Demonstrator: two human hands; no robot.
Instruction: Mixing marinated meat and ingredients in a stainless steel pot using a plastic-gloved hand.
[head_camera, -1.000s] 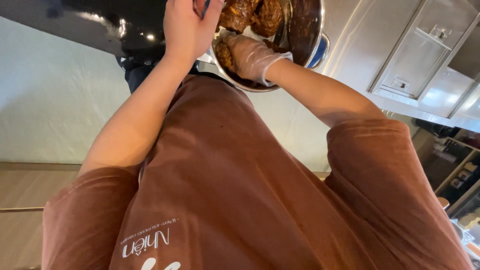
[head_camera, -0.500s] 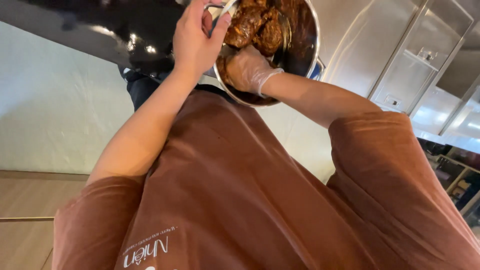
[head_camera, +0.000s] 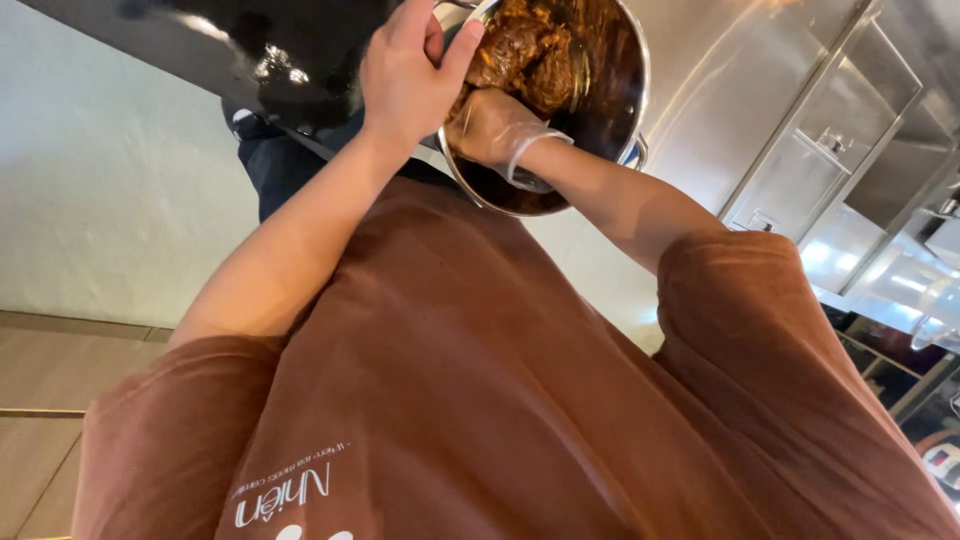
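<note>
Pot (head_camera: 610, 110) is in front of me: my left hand (head_camera: 405, 75) grasps its rim, my gloved right hand (head_camera: 492, 125) clenches meat (head_camera: 530, 55) inside.

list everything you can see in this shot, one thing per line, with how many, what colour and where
metal bowl: one, silver steel, top centre, tilted toward the camera
meat pieces: several, dark brown in sauce, inside the bowl
dark counter surface: one, glossy black, top left
steel cabinets: several panels, silver, upper right
wall: one, pale, left side
floor: wood-toned, lower left
shirt: one, brown with short sleeves, fills the lower frame
left hand: bare, fingers on the bowl's rim
right hand: in a clear glove, inside the bowl against the meat
</note>
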